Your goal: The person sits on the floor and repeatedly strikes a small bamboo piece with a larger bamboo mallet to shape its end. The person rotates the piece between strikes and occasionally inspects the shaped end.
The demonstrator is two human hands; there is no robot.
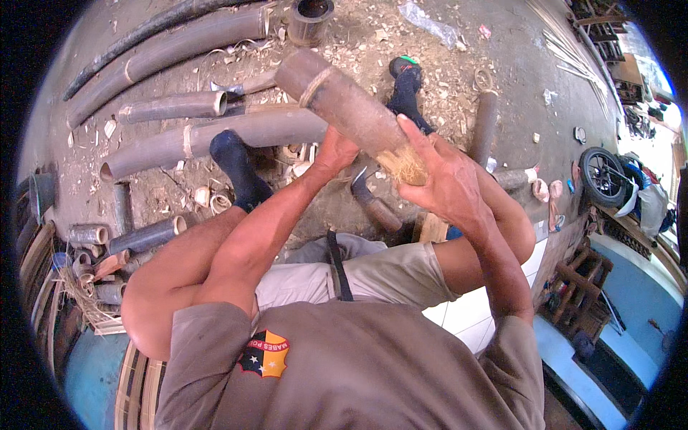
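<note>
A thick brown bamboo tube (351, 115) slants across in front of me, raised off the ground, with a ring-shaped node near its far end. My left hand (335, 152) is closed on its underside at mid-length, with the fingertips hidden behind it. My right hand (448, 183) closes around a wad of straw-coloured fibres (403, 163) at the tube's near end. Its fingers lie along the tube and its thumb is below the fibres. Whether those fibres are loose or attached to the tube, I cannot tell. Below the hands lies a knife (380, 209) with a thick handle.
Long bamboo poles (179, 54) and a paler pole (215, 136) lie at the left, with short offcuts (147, 235) nearer me. A blade (247, 84) rests among them. Shavings (365, 61) litter the ground. Another tube (485, 125) and a wheel (602, 177) are at the right.
</note>
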